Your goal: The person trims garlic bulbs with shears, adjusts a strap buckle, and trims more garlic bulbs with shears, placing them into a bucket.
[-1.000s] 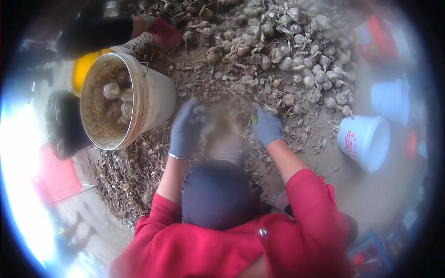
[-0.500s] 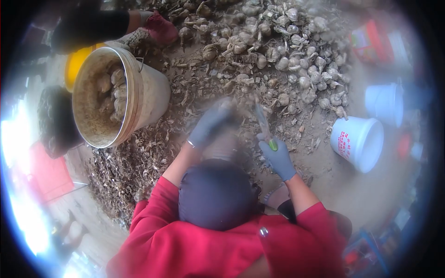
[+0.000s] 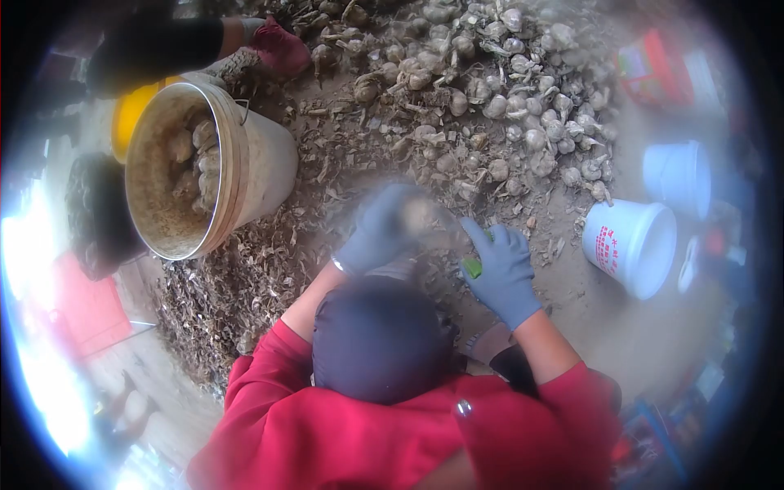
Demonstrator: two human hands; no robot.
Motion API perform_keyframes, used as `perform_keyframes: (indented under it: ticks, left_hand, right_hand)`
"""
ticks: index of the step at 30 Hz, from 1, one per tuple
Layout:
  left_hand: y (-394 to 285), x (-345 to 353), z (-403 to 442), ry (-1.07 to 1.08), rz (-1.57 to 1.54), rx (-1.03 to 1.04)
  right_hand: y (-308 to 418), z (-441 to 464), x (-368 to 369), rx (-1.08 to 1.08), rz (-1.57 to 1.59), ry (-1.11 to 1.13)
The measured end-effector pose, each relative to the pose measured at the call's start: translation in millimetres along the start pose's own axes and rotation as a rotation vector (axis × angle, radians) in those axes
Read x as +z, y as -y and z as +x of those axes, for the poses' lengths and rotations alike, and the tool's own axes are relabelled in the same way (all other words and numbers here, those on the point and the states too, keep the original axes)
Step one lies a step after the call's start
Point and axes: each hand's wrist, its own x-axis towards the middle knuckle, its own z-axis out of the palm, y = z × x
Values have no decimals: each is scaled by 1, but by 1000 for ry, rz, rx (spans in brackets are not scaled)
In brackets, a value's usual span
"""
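My left hand (image 3: pixel 377 230), in a grey glove, is closed on a pale, blurred garlic bulb (image 3: pixel 423 217) above my dark-covered knee (image 3: pixel 384 339). Close to the bulb's right side, my right hand (image 3: pixel 502 273), also gloved, is wrapped round the green handle (image 3: pixel 472 267) of a knife. Its blade is smeared and partly hidden near the bulb. Beyond both hands spreads a pile of garlic bulbs (image 3: pixel 535 122) with dry stalks.
A large dirty white bucket (image 3: pixel 265 167) with bulbs inside tilts at the left, a yellow bucket (image 3: pixel 131 118) behind it. White buckets (image 3: pixel 612 245) (image 3: pixel 678 175) and a red one (image 3: pixel 657 69) stand right. Another person's red-gloved hand (image 3: pixel 280 47) is upper left. Dry scraps (image 3: pixel 220 302) lie left.
My right hand has lifted and turned the knife inward toward the bulb. My left hand has moved slightly right, and a pale bulb now shows at its fingers.
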Motion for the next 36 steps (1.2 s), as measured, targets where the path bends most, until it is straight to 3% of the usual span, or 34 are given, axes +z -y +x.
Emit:
perform_keyframes:
  ticks: [3, 6, 12, 15, 18, 27, 31, 34, 36]
  left_hand:
    - [-3, 5, -4, -77, -432, -263]
    - [-4, -3, -3, 68, -506, -332]
    - [-5, -1, -4, 193, -377, -279]
    - [-4, 8, -4, 69, -212, -95]
    - [-24, -4, 0, 141, 79, -216]
    - [-30, -3, -3, 46, -24, -156]
    - [-28, 2, 3, 63, -234, -169]
    - [-6, 16, 4, -3, -506, -187]
    - [-3, 10, 5, 67, -875, -360]
  right_hand:
    - [-4, -3, 5, 55, 60, 104]
    - [-4, -3, 3, 71, 105, 171]
    - [-2, -9, 9, 68, 72, 109]
    - [4, -10, 11, 138, 136, 170]
    - [11, -9, 16, 186, 142, 204]
    - [6, -10, 30, 196, 152, 248]
    - [-7, -13, 38, 196, 247, 229]
    - [-3, -13, 51, 315, 558, 173]
    - [3, -13, 51, 461, 865, 118]
